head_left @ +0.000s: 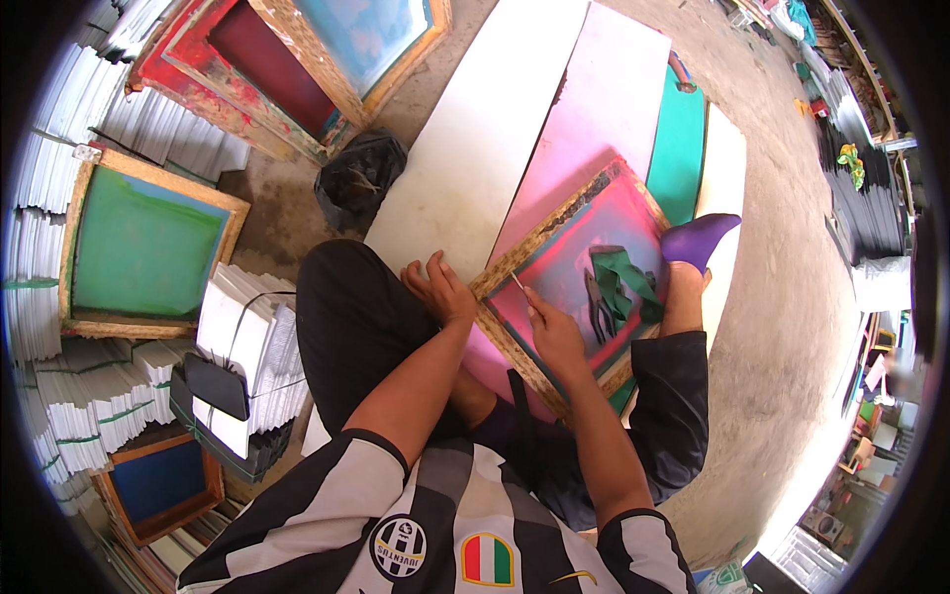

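Observation:
A wooden screen-printing frame (534, 241) with pink and blue-grey mesh lies tilted across the boards in front of me. My right hand (556, 342) is closed round a thin tool (518, 283), its narrow tip near the frame's left wooden bar; the fist hides the rest of it. Beside the frame's left corner is my left hand (440, 289), fingers apart and nothing visible in them. On the mesh, right of my right hand, lie black-handled pliers (597, 307) and a crumpled green strip of cloth (616, 277). My purple-socked foot (701, 243) rests by the frame's right corner.
White, pink and green boards (475, 129) lie under the frame. A black plastic bag (361, 178) sits at their left. Further left stand a green-mesh frame (148, 243), more frames (381, 59), and tied stacks of white sheets (237, 327). Concrete floor (782, 327) extends right.

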`<action>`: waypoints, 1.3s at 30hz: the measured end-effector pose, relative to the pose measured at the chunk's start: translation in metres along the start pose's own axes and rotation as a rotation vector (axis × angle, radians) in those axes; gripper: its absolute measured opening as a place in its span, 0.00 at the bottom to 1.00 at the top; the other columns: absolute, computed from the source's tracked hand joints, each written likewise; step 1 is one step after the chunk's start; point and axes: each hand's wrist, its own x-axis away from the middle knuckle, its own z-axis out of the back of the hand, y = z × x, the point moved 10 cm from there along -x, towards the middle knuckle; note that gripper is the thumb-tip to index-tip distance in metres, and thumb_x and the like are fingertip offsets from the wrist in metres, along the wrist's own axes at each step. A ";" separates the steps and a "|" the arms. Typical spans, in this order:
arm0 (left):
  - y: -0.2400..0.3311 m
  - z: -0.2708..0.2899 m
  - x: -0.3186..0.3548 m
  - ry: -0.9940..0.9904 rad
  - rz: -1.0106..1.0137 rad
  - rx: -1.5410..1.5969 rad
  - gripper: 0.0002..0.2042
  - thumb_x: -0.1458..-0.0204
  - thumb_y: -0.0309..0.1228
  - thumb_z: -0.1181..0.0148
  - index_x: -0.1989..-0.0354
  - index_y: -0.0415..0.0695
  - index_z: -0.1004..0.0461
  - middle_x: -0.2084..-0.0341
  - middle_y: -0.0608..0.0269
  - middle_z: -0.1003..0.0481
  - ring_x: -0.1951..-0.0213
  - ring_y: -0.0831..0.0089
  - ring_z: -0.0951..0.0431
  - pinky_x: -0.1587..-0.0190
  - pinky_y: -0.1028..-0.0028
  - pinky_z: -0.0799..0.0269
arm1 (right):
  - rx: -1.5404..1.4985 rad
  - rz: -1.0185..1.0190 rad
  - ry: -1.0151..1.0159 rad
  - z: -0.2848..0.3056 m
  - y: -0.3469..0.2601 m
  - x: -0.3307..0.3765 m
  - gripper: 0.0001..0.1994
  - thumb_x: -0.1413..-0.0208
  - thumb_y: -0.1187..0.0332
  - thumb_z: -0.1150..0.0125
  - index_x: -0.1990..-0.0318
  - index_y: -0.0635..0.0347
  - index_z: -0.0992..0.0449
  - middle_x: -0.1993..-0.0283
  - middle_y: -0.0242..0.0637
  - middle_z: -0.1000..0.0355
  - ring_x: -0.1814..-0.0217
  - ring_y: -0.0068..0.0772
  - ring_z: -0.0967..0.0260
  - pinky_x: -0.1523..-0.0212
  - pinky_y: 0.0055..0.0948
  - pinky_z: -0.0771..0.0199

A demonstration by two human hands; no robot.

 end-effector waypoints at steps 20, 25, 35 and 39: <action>0.002 -0.002 0.001 0.008 0.009 -0.059 0.13 0.34 0.35 0.51 0.48 0.50 0.22 0.42 0.46 0.37 0.35 0.44 0.42 0.33 0.45 0.43 | 0.166 -0.072 -0.029 -0.031 0.011 -0.011 0.26 0.30 0.61 0.59 0.25 0.37 0.39 0.58 0.57 0.21 0.53 0.62 0.22 0.52 0.58 0.24; -0.002 -0.002 -0.001 -0.025 0.021 -0.030 0.12 0.34 0.34 0.50 0.49 0.49 0.22 0.42 0.45 0.38 0.33 0.41 0.44 0.31 0.43 0.46 | 0.467 -0.232 -0.176 -0.021 -0.014 -0.007 0.24 0.30 0.58 0.56 0.27 0.35 0.37 0.57 0.56 0.21 0.55 0.64 0.23 0.53 0.58 0.24; 0.004 0.002 -0.003 -0.007 0.000 -0.007 0.12 0.35 0.32 0.50 0.49 0.48 0.22 0.43 0.43 0.37 0.34 0.41 0.43 0.30 0.43 0.47 | 0.329 -0.180 -0.084 -0.012 -0.009 -0.005 0.23 0.30 0.55 0.54 0.29 0.33 0.34 0.61 0.59 0.21 0.57 0.66 0.23 0.55 0.62 0.25; 0.002 0.002 -0.003 0.003 -0.004 0.002 0.12 0.35 0.32 0.50 0.48 0.48 0.22 0.43 0.43 0.37 0.34 0.40 0.43 0.30 0.42 0.48 | 0.326 -0.167 -0.063 -0.010 -0.013 -0.004 0.23 0.30 0.55 0.53 0.29 0.34 0.34 0.62 0.57 0.21 0.58 0.66 0.22 0.55 0.62 0.25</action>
